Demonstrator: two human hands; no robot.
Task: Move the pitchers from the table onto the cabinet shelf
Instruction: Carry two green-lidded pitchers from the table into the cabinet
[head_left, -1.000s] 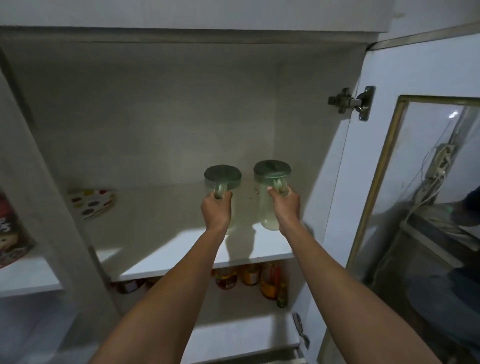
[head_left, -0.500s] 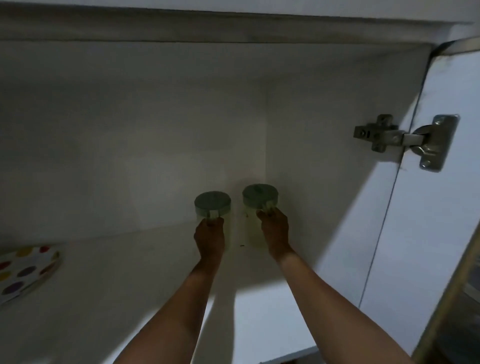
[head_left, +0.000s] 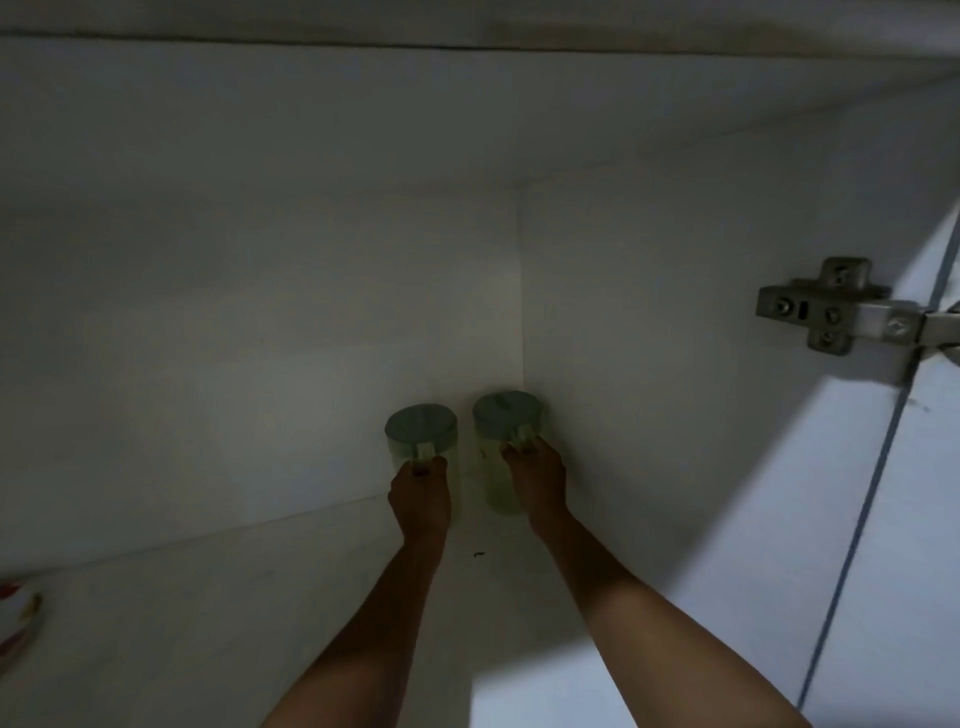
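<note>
Pitchers (head_left: 457, 457) deeper on shelf (head_left: 208, 613) than before, hands (head_left: 421, 493) gripping

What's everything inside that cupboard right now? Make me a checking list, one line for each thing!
Surface: white cabinet shelf, dim, with a small dark speck near the pitchers.
Job's things: left pitcher and right pitcher, pale green with darker lids, upright, side by side in the back right corner.
Clutter: a colourful item at the left edge, too cut off to identify.
Hands: left hand grips the left pitcher's handle; right hand grips the right pitcher's handle.
Cables: nothing seen.
Surroundings: metal hinge on the right wall; open door beside it.
</note>
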